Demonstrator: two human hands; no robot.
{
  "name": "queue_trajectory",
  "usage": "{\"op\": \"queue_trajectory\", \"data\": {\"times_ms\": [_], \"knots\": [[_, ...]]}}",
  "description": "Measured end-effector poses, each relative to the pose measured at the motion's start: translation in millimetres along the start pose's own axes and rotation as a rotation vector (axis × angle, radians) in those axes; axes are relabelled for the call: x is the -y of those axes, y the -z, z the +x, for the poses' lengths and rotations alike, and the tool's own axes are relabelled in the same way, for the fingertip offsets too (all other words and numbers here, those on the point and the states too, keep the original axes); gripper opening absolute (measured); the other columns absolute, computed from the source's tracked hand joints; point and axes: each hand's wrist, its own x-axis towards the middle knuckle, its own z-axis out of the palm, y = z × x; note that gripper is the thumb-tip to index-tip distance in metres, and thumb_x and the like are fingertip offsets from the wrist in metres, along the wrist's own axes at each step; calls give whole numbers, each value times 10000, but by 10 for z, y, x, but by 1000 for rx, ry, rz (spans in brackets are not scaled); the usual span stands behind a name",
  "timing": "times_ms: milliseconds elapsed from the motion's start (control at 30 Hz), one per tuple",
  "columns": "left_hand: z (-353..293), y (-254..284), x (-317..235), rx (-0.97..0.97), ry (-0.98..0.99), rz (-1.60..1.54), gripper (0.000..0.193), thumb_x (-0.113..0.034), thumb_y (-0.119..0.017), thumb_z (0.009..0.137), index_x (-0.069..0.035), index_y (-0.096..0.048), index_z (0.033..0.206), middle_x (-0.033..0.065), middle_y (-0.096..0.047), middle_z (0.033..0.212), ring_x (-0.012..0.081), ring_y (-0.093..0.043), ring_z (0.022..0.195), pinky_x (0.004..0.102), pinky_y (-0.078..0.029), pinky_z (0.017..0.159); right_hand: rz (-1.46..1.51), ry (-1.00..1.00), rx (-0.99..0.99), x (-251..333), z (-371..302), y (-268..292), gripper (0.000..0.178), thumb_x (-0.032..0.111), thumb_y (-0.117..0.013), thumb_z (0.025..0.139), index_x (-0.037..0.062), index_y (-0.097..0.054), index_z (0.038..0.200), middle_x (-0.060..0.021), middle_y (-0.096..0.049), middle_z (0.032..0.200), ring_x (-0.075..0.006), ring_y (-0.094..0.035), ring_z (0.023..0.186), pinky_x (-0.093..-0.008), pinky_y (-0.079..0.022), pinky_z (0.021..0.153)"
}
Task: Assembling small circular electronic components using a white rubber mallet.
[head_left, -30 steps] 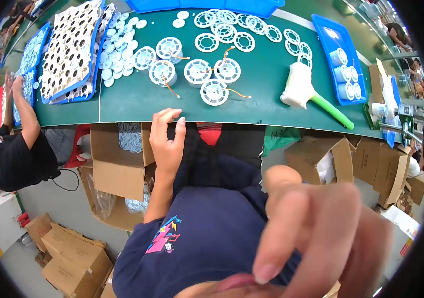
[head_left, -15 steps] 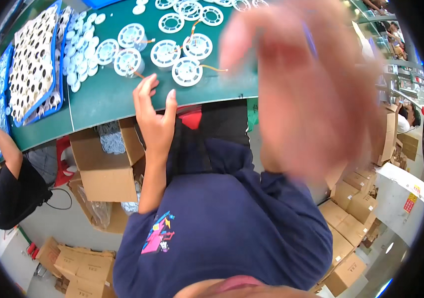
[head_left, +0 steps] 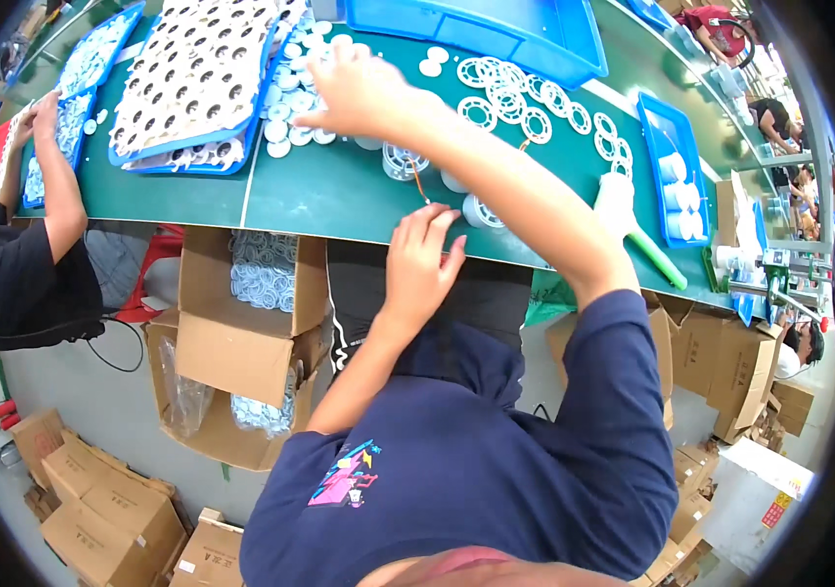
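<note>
My right arm stretches across to the left over the green table, and my right hand [head_left: 359, 96] is over the edge of a pile of small white discs [head_left: 285, 103], fingers apart. Whether a fingertip touches a disc I cannot tell. Near the table's front edge is my left hand [head_left: 420, 262], its fingers loosely bent and thumb apart, with nothing visible in it. Its fingertips are close to the end of an orange wire [head_left: 418, 182] from a round white slotted part [head_left: 400, 164]. Other such parts are partly hidden under my right forearm.
Trays of white parts with dark holes [head_left: 197, 78] are stacked left. A blue bin [head_left: 476, 37] stands at the back; white rings [head_left: 505, 101] lie before it. A green-handled tool [head_left: 654, 256] and blue tray [head_left: 647, 122] are right. Another person's hand [head_left: 44, 115] works far left.
My right hand has swung from close in front at the right to the disc pile on the left. The view has shifted, bringing the blue bin, right-hand tray and green-handled tool into sight.
</note>
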Motion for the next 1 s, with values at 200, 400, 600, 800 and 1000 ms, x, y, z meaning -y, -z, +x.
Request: {"op": "queue_trajectory", "data": {"times_ms": [200,400,600,800,1000], "knots": [[-45,-85,99,-1,-11,-46,333,-36,-756,761,11,-635,1067,213,-627,1049,449,-585,1009,521,-473,867,-166,-111,-336,565,349,-887,640,554,-643,861,9,-660,1195,-247,-615,1182,-391,-565,1116,-570,-464,857],[-9,-90,91,14,-42,-103,307,-23,-757,724,11,-663,1015,203,-639,1036,442,-586,1002,504,-465,858,-133,-5,-506,236,491,-935,264,300,-691,850,70,-698,979,-171,-659,999,-349,-653,940,-436,-586,633],[-34,-53,102,7,-97,-120,364,-55,-767,776,26,-674,1118,223,-652,1107,451,-581,1064,504,-466,931,-54,-124,-323,223,592,-784,184,126,-620,902,68,-672,1068,-218,-677,1032,-393,-710,953,-454,-623,715],[-12,12,8,-4,-55,-334,320,-50,-733,841,46,-665,1139,231,-643,1166,452,-575,1107,502,-468,967,5,-208,-270,211,686,-571,163,71,-638,888,15,-702,1027,-228,-723,1004,-388,-745,924,-469,-625,739],[23,8,59,13,4,-78,324,-68,-718,893,12,-626,1193,195,-638,1229,410,-592,1143,490,-482,986,416,-291,-300,-192,562,-7,186,163,-659,879,17,-764,926,-250,-743,914,-404,-751,875,-483,-610,785]]}}
